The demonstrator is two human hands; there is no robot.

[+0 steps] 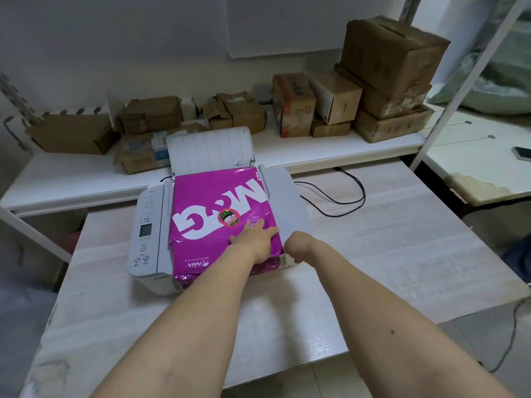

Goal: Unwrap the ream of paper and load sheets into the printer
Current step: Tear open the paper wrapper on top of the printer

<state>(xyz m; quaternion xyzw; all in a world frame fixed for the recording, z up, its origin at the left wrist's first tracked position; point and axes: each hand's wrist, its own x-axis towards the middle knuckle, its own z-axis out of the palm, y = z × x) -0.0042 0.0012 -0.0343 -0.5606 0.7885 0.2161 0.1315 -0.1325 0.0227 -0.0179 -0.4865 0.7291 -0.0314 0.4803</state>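
The ream of paper (221, 216), in its magenta wrapper with big white lettering, is lying flat on top of the white printer (149, 234), covering most of the lid and leaving the control panel strip showing along the left; the printer is sitting on a pale wood-grain table (373, 254), with its rear paper support (209, 149) standing open and tilted back just behind the ream; the left hand (255, 244) is resting palm-down on the near right part of the ream, fingers spread and flat on the wrapper, pressing rather than gripping anything; the right hand (297, 247) is sitting just beside the ream's near right corner, curled toward a fist at the wrapper's edge (whether it is actually pinching the wrapper, I cannot tell, since the fingers are tucked out of sight); a black cable (339, 196) is looping across the table to the right of the printer; cardboard boxes (385, 81) are standing along the white shelf (316, 152) behind; a dark phone (521, 153) is lying on the surface far to the right.
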